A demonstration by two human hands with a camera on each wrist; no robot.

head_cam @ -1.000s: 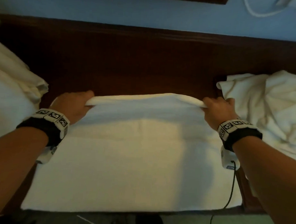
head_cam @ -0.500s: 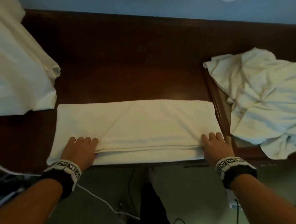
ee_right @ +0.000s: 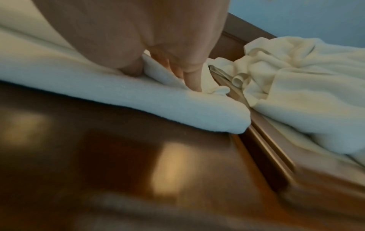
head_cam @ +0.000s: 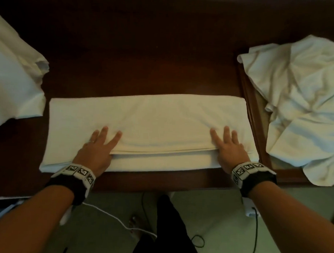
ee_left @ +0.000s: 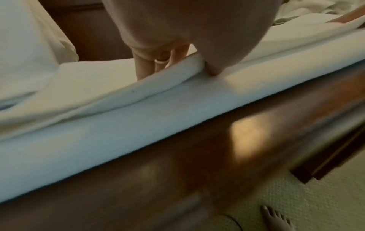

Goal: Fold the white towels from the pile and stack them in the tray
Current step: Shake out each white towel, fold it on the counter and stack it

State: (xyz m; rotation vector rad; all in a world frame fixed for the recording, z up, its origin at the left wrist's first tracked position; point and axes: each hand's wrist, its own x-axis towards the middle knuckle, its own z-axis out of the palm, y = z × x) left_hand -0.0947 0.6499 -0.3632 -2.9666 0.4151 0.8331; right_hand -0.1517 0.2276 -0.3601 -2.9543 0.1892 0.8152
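A white towel (head_cam: 153, 122) lies folded in half lengthwise on the dark wooden table (head_cam: 145, 59), its upper layer's edge a little back from the near edge. My left hand (head_cam: 97, 148) sits on its left part and my right hand (head_cam: 228, 149) on its right part. On both, straight spread fingers lie on the upper layer. In the wrist views each thumb is tucked under that layer's edge, so the layer (ee_left: 168, 73) (ee_right: 156, 70) is pinched between thumb and fingers (ee_left: 142, 68) (ee_right: 192, 81).
A crumpled heap of white towels (head_cam: 299, 97) lies at the right over a wooden tray (head_cam: 257, 129), whose rim touches the folded towel's right end. More white cloth (head_cam: 14, 83) lies at the left. Cables and a bare foot are on the floor below the table edge.
Both hands drew the towel's far edge toward me and laid it over the near half. Since then the fingers have slid forward onto the upper layer and spread.
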